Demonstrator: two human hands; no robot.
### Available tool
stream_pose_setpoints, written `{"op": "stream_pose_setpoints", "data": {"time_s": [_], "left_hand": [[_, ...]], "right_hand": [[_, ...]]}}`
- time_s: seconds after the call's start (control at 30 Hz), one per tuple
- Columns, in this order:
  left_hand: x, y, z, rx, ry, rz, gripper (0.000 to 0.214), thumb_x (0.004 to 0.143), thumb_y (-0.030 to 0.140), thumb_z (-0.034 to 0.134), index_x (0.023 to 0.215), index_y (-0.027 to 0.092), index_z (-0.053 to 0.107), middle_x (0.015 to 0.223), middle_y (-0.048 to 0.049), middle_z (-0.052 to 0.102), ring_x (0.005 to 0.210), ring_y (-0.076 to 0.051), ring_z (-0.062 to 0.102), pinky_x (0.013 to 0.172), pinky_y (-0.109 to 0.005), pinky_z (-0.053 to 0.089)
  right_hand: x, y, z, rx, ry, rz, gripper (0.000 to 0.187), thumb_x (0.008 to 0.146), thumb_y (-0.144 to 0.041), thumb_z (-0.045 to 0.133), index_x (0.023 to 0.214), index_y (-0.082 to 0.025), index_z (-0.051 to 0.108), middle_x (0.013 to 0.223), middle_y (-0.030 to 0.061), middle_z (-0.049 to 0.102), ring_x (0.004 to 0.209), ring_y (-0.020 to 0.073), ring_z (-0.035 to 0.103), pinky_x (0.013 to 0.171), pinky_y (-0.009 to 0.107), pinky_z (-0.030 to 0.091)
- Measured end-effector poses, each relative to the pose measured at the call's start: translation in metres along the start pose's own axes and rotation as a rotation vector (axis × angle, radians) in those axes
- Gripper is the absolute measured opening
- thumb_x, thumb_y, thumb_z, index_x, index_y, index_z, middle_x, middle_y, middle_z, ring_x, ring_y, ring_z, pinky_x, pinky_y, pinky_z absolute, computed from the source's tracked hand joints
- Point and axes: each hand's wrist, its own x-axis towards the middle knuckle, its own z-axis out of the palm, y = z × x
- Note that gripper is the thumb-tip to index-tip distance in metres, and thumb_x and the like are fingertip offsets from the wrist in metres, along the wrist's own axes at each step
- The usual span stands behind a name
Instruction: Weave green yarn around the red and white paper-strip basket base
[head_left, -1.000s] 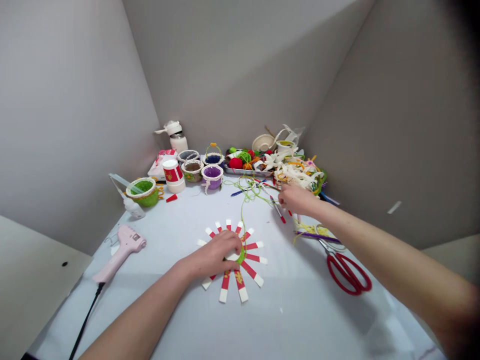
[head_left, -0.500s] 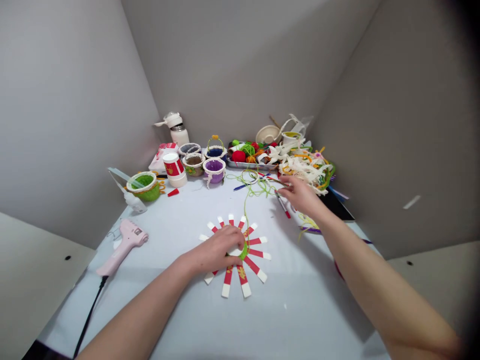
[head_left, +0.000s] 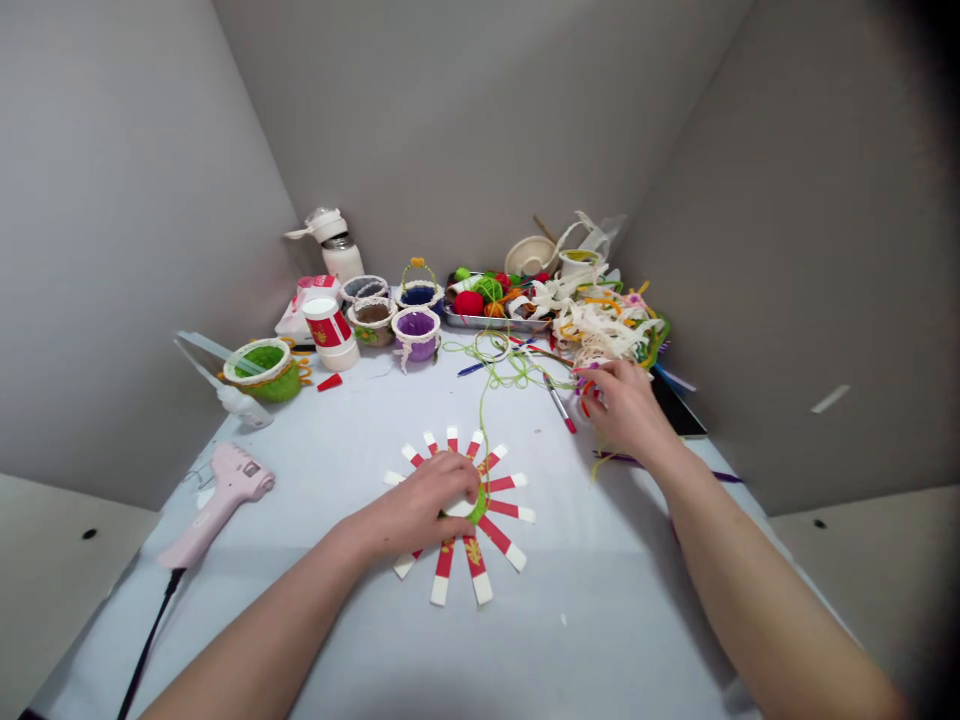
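My left hand (head_left: 439,495) is curled over a paper cup cut into strips (head_left: 497,533), which lies splayed on the table like a red and white sun. Thumb and fingers grip its centre, where green yarn (head_left: 478,512) is wound around. From there a loose strand runs up to a tangle of light green yarn (head_left: 514,372). My right hand (head_left: 626,400) is at the far right, beside a pile of white strips and coloured yarn (head_left: 611,330). Its fingers are bent around something with orange-red parts; I cannot make out what. Left of it lies a marker (head_left: 560,405).
Small yarn-wrapped baskets (head_left: 417,335) stand at the back, near a red and white paper cup (head_left: 328,325) and a metal tray (head_left: 499,322) of yarn balls. On the left are a pink glue gun (head_left: 221,500), a glue bottle (head_left: 244,407) and a green basket (head_left: 266,375).
My right hand has moved right and slightly down, away from the green yarn tangle towards the pile. My left hand stays on the splayed cup. The whole view has shifted slightly.
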Motion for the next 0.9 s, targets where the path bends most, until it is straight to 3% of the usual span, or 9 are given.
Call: {"op": "stream_pose_setpoints", "data": {"time_s": [0.2,0.3,0.37,0.5,0.57,0.77,0.9], "left_hand": [[0.0,0.0,0.0,-0.014,0.006,0.016,0.021,0.09,0.012,0.075,0.097,0.02,0.057,0.122,-0.0096,0.065,0.117,-0.027,0.057,0.102,-0.042,0.048],[0.0,-0.001,0.0,-0.014,0.005,0.025,0.019,0.091,0.013,0.075,0.099,0.02,0.058,0.123,-0.0101,0.065,0.117,-0.028,0.057,0.103,-0.042,0.048],[0.0,0.0,0.0,-0.01,0.01,0.019,0.021,0.09,0.011,0.075,0.097,0.02,0.058,0.121,-0.0089,0.065,0.117,-0.027,0.058,0.102,-0.042,0.048],[0.0,0.0,0.0,-0.001,0.014,0.005,0.022,0.089,0.01,0.076,0.095,0.021,0.058,0.119,-0.0077,0.065,0.117,-0.027,0.058,0.101,-0.041,0.048],[0.0,0.001,0.0,0.0,0.016,0.007,0.02,0.089,0.013,0.076,0.095,0.021,0.059,0.121,-0.0078,0.065,0.118,-0.027,0.058,0.101,-0.041,0.048],[0.0,0.001,0.0,0.01,0.014,-0.001,0.018,0.09,0.012,0.073,0.098,0.021,0.06,0.12,-0.0079,0.065,0.117,-0.027,0.058,0.102,-0.042,0.048],[-0.001,0.003,-0.001,-0.003,0.005,-0.017,0.02,0.09,0.011,0.074,0.098,0.021,0.058,0.12,-0.0076,0.064,0.118,-0.027,0.057,0.102,-0.042,0.048]], "right_hand": [[0.004,-0.018,0.0,0.025,-0.091,0.019,0.029,0.095,-0.022,0.05,0.086,-0.015,0.077,0.104,0.0221,0.067,0.113,0.0388,0.058,0.1,0.05,0.047],[-0.001,-0.023,-0.001,0.142,-0.185,0.029,0.022,0.089,-0.024,0.059,0.071,-0.02,0.07,0.079,0.0137,0.068,0.086,0.03,0.065,0.082,0.041,0.053],[-0.001,-0.027,0.002,0.265,-0.238,0.021,0.018,0.088,-0.03,0.064,0.073,-0.022,0.069,0.072,0.007,0.069,0.074,0.024,0.065,0.072,0.034,0.054],[0.009,-0.039,0.01,0.486,-0.143,0.055,0.036,0.103,-0.045,0.04,0.104,-0.023,0.068,0.1,0.0094,0.076,0.087,0.0216,0.072,0.069,0.031,0.056],[0.014,-0.044,0.013,0.547,-0.1,0.066,0.041,0.106,-0.044,0.03,0.108,-0.023,0.065,0.109,0.0119,0.075,0.094,0.0214,0.072,0.071,0.031,0.057],[-0.005,-0.061,0.016,0.555,-0.314,-0.052,0.012,0.087,-0.03,0.062,0.08,-0.023,0.068,0.078,0.0034,0.072,0.071,0.0198,0.066,0.068,0.031,0.053],[-0.03,-0.064,0.012,0.471,-0.3,-0.047,0.012,0.085,-0.02,0.057,0.077,-0.022,0.066,0.097,0.0096,0.072,0.09,0.0241,0.065,0.083,0.036,0.049]]}}
